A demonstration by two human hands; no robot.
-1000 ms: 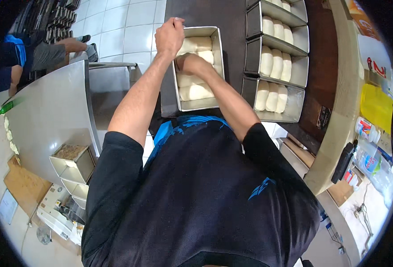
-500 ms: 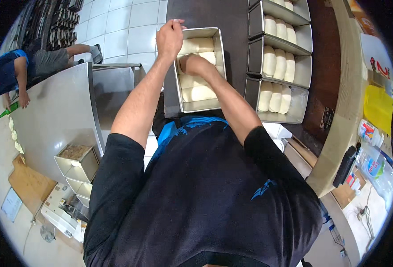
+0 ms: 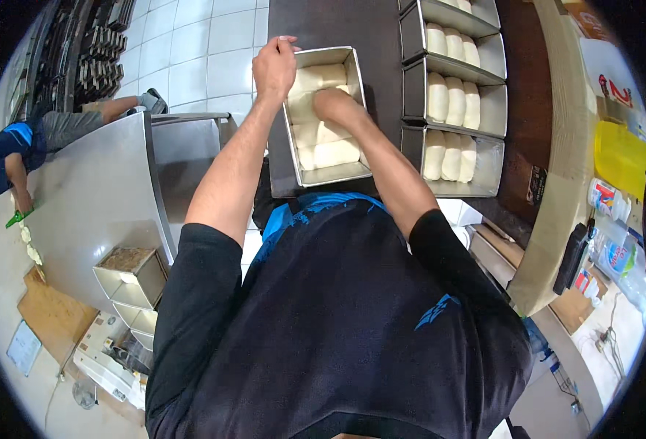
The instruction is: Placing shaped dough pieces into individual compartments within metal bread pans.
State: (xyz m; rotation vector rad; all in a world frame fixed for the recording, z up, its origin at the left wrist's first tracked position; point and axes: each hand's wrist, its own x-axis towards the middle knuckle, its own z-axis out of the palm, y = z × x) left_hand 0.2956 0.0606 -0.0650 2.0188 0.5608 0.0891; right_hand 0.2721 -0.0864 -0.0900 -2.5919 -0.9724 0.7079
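In front of me a metal loaf pan point(image 3: 294, 157) holds several pale dough rolls point(image 3: 337, 153) lying crosswise. My left hand point(image 3: 274, 69) is at the pan's far left corner, its fingers curled over the rim. Inside the pan, my right hand point(image 3: 340, 108) looks closed into a fist, knuckles down on the dough near the middle. Its fingertips are hidden, and the hand covers part of the rolls beneath. A row of similar loaf pans point(image 3: 489, 157) stands to the right, with upright dough rolls point(image 3: 451, 156) side by side in them.
The pans stand on a dark table point(image 3: 323, 22). A wooden ledge point(image 3: 560, 146) at right carries a yellow container point(image 3: 622, 159) and plastic bottles point(image 3: 622, 256). On the left, a co-worker's hand point(image 3: 24, 201) holds a green bottle over dough pieces on a metal worktop point(image 3: 96, 190). Empty pans point(image 3: 127, 285) stand nearer.
My right hand has shifted slightly right inside the pan, uncovering dough on its left. My left hand keeps its place on the rim. The co-worker's hand and bottle have moved nearer along the worktop.
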